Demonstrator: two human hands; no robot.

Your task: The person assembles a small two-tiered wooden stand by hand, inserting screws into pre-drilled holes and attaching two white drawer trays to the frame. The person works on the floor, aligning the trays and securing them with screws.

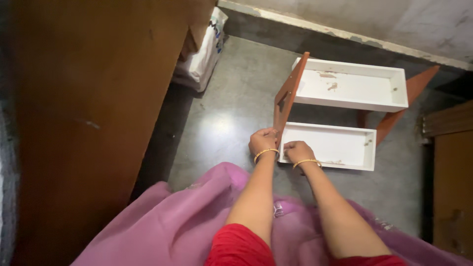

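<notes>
Both hands are working at the near left corner of a small shelf unit lying on the grey polished floor (231, 118). The left hand (263, 140) is closing its fingers around the lower edge of the reddish-brown wooden side panel (290, 91), and the right hand (297, 150) is pressing, fingers curled, on the corner of the nearer shallow white rectangular tray (330, 145); whether it is pinching a small fastener there is too fine to tell. The hands are sitting close together, almost touching, each wrist wearing a thin gold bangle.

Judging from this, the step in hand looks like working the joint where the side panel is meeting the nearer tray. Any next move here is calling for a steady hold on the panel, since it is standing tilted on its edge, and for fine fingertip work at the corner.

Beyond the nearer tray, the second, larger white tray (352, 88) is sitting fixed between the same panel and a matching brown panel (409, 96) on its right. Both trays are looking smooth and matte, with scuffs and brown marks inside. Left of the shelf unit, a tall brown wooden cabinet side (74, 123) is rising, and pink draped cloth (162, 226) is covering the person's lap nearest the camera.
</notes>
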